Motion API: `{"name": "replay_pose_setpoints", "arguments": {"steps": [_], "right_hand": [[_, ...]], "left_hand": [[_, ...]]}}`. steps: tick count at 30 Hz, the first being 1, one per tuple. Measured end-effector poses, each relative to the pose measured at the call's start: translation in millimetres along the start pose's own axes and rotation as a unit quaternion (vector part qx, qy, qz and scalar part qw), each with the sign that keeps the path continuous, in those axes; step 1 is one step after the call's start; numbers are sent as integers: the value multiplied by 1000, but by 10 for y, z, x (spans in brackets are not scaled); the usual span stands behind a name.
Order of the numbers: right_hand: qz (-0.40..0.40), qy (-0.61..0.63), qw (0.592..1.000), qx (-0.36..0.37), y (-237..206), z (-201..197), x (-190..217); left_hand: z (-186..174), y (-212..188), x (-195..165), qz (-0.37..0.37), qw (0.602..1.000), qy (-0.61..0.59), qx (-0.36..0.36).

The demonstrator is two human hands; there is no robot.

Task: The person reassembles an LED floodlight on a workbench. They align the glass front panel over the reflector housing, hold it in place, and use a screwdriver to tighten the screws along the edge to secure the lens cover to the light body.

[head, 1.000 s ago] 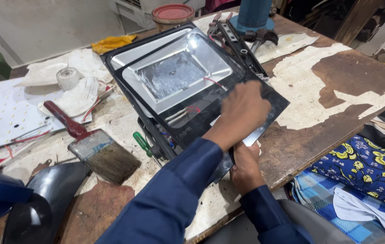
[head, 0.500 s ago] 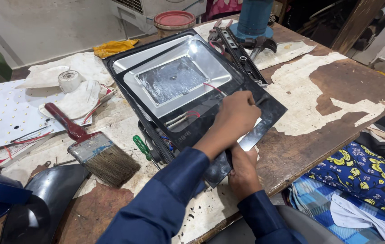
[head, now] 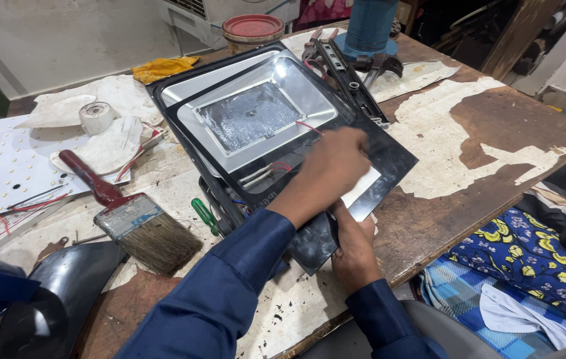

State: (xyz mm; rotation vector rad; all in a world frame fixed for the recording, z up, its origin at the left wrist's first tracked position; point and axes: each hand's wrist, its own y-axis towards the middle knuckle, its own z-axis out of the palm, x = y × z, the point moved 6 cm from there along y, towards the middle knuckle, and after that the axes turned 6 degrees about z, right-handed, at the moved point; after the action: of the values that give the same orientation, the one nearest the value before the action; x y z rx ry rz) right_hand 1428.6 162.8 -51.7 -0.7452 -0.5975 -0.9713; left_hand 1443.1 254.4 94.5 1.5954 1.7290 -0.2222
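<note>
Opened floodlight housing (head: 256, 119), black-framed with a silver reflector, lies on the worn wooden tabletop (head: 509, 133); all places are given from this housing. Your left hand (head: 333, 166) hovers blurred over its near right corner, above a dark glass panel (head: 369, 193); whether its fingers grip anything cannot be told. Your right hand (head: 352, 249) is closed around the panel's near edge, just off the housing's near side. Red and white wires (head: 266, 171) lie along the reflector's near edge; a green-handled screwdriver (head: 204, 216) lies against the near left corner; a red-handled paintbrush (head: 126, 213) lies further left; a tape roll (head: 97, 118) sits left of the far corner.
</note>
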Motion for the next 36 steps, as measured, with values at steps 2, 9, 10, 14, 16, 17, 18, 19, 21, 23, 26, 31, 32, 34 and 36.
{"name": "replay_pose_setpoints", "arguments": {"steps": [2, 9, 10, 14, 16, 17, 18, 19, 21, 23, 26, 31, 32, 34, 36], "right_hand": [[-3, -2, 1000, 9, -8, 13, 10], [-14, -2, 1000, 7, -23, 64, 40], [-11, -11, 1000, 4, -27, 55, 34], [-15, -17, 1000, 4, -19, 9, 20], [-11, -33, 999, -21, 16, -21, 3], [-16, -34, 999, -16, 33, -13, 2], [-20, -36, 999, -11, 44, -10, 1], [-25, -37, 999, -6, 51, -6, 0], [-18, -20, 1000, -12, 66, -14, -14], [-14, -25, 1000, -8, 57, -17, -16], [-14, -47, 999, 5, 28, 0, 10], [1, -22, 999, -25, -27, 10, 19], [4, -20, 999, -30, -34, 11, 15], [8, -15, 999, -39, -43, -4, 4], [-3, -1, 1000, -19, -39, 4, 1]], "left_hand": [[-88, -26, 50, -19, 999, 11, -47], [34, -14, 130, 29, 985, -115, 125], [49, -26, 190, -15, 986, -116, 118], [-117, -101, 121, 31, 994, -31, -101], [-153, -159, 117, -4, 989, 31, -144], [-128, -160, 66, 23, 992, 44, -115], [-117, -159, 28, 50, 993, 58, -87], [-107, -159, -11, 77, 993, 71, -58], [-87, -141, 10, 76, 996, 47, 27], [-119, -126, 30, 71, 996, 18, 49], [-178, -118, 50, 51, 999, -11, 3], [-75, -192, 43, 1, 1000, 16, -4], [-65, -208, 18, 4, 1000, 22, -9], [-53, -240, -42, 12, 999, 35, -21], [41, -271, -213, 104, 993, 41, 40]]}}
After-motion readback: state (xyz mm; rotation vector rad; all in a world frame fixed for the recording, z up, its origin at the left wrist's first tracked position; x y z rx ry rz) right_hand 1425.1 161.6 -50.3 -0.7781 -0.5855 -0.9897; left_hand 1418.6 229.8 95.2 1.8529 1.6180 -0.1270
